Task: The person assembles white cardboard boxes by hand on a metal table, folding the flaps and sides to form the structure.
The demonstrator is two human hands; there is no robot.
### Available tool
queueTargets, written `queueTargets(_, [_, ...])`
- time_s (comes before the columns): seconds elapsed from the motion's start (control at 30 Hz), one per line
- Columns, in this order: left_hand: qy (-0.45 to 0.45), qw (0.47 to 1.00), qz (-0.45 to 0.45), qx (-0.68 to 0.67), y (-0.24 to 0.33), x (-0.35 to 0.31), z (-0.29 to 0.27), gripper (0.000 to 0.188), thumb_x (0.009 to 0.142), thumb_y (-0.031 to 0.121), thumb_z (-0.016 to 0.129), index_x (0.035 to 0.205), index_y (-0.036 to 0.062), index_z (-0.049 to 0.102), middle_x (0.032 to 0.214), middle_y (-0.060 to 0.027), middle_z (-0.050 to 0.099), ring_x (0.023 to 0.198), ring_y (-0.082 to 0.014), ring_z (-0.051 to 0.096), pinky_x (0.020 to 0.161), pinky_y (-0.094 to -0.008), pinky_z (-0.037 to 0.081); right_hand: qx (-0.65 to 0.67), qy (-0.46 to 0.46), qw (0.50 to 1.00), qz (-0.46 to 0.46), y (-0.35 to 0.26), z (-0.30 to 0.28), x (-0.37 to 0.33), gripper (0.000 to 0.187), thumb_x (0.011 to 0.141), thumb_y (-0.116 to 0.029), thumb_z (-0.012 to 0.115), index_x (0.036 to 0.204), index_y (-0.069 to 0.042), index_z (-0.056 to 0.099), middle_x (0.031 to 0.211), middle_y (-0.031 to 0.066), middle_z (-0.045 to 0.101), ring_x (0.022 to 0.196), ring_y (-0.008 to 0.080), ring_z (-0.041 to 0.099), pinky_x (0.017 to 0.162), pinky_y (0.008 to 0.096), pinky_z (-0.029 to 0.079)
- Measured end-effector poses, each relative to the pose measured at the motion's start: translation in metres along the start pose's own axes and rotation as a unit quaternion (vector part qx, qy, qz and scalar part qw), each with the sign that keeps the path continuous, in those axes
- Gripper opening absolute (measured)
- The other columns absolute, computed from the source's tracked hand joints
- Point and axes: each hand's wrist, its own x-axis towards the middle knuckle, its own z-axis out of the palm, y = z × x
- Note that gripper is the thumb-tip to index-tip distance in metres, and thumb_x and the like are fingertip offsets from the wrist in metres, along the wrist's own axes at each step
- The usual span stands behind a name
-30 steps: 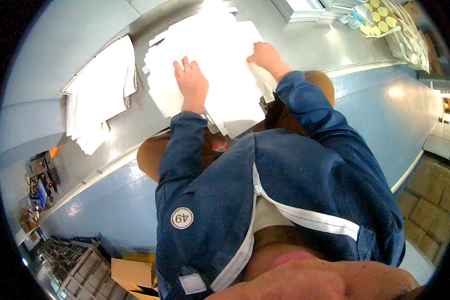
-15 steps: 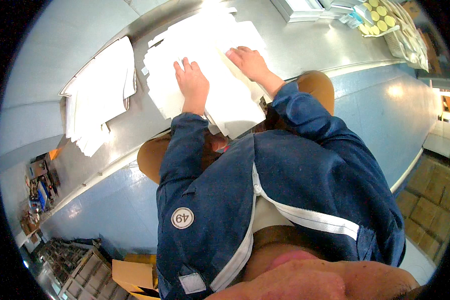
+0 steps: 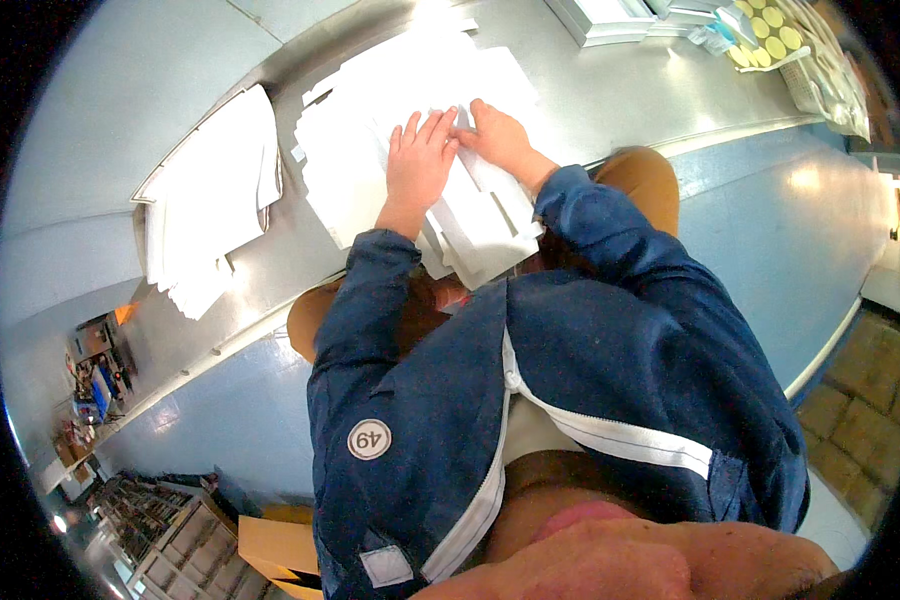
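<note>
A pile of flat white cardboard box blanks [image 3: 345,190] with cut tabs lies before me on the steel worktop. The top blank [image 3: 490,215] has a raised, folded panel along its length, its near end reaching over the table edge toward my lap. My left hand [image 3: 422,165] presses on that blank with fingers stretched out and together. Just to its right, my right hand [image 3: 497,138] has bent fingers and thumb closed at the blank's folded edge. The two hands almost touch at the fingertips. Glare washes out the pile's far part.
A second stack of white sheets [image 3: 210,190] leans at the left against the wall. On the steel table [image 3: 630,95], white boxes [image 3: 610,22] stand at the far right, beside a basket [image 3: 808,85] and round yellow-topped items [image 3: 770,35]. An open brown carton [image 3: 275,550] sits low at left.
My left hand has moved right and forward, close to the right hand. My right hand has closed more at the blank's edge, and the panel now stands more folded.
</note>
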Motion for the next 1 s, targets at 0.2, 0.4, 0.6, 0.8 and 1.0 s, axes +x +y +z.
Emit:
queueTargets(0.2, [0.024, 0.997, -0.073, -0.022, 0.015, 0.022, 0.018, 0.059, 0.101, 0.028, 0.060, 0.156, 0.0146, 0.041, 0.153, -0.0177, 0.048, 0.129, -0.0336, 0.057, 0.108, -0.0518, 0.045, 0.026, 0.046, 0.998, -0.017, 0.019, -0.001, -0.004, 0.045, 0.103, -0.041, 0.051, 0.092, 0.000, 0.065, 0.085, 0.0232, 0.070, 0.081, 0.0431, 0.069, 0.073, 0.0513, 0.054])
queueTargets(0.4, [0.020, 0.701, -0.377, -0.605, 0.008, 0.044, 0.022, 0.050, 0.096, 0.011, 0.066, 0.139, -0.0085, 0.048, 0.128, -0.0213, 0.060, 0.104, -0.0269, 0.068, 0.085, -0.0332, 0.058, 0.042, 0.042, 0.998, 0.027, 0.006, -0.003, -0.005, 0.049, 0.106, -0.043, 0.046, 0.091, -0.001, 0.067, 0.083, 0.0231, 0.070, 0.081, 0.0426, 0.068, 0.073, 0.0512, 0.053])
queueTargets(0.6, [0.088, 0.435, -0.317, -0.838, 0.019, 0.030, 0.030, 0.034, 0.104, 0.015, 0.056, 0.129, -0.0078, 0.054, 0.128, -0.0154, 0.062, 0.120, -0.0245, 0.059, 0.108, -0.0379, 0.046, 0.074, 0.016, 0.996, 0.044, 0.004, -0.008, -0.002, 0.056, 0.107, -0.048, 0.041, 0.096, -0.001, 0.069, 0.086, 0.0240, 0.071, 0.084, 0.0421, 0.069, 0.076, 0.0514, 0.053])
queueTargets(0.8, [0.027, 0.411, -0.257, -0.874, 0.009, 0.034, 0.037, 0.033, 0.106, 0.017, 0.055, 0.130, -0.0043, 0.054, 0.133, -0.0141, 0.058, 0.126, -0.0232, 0.054, 0.114, -0.0394, 0.041, 0.088, -0.027, 0.995, 0.026, 0.008, -0.016, 0.002, 0.074, 0.101, -0.065, 0.041, 0.095, 0.003, 0.070, 0.085, 0.0254, 0.071, 0.083, 0.0414, 0.071, 0.073, 0.0512, 0.055])
queueTargets(1.0, [0.062, 0.438, -0.272, -0.855, 0.002, 0.035, 0.045, 0.014, 0.102, 0.014, 0.063, 0.112, 0.0047, 0.060, 0.106, -0.0041, 0.064, 0.093, -0.0139, 0.063, 0.087, -0.0263, 0.054, 0.036, -0.129, 0.991, 0.025, -0.002, -0.032, 0.004, 0.087, 0.093, -0.072, 0.053, 0.120, 0.010, 0.060, 0.102, 0.0296, 0.071, 0.091, 0.0427, 0.072, 0.078, 0.0494, 0.057])
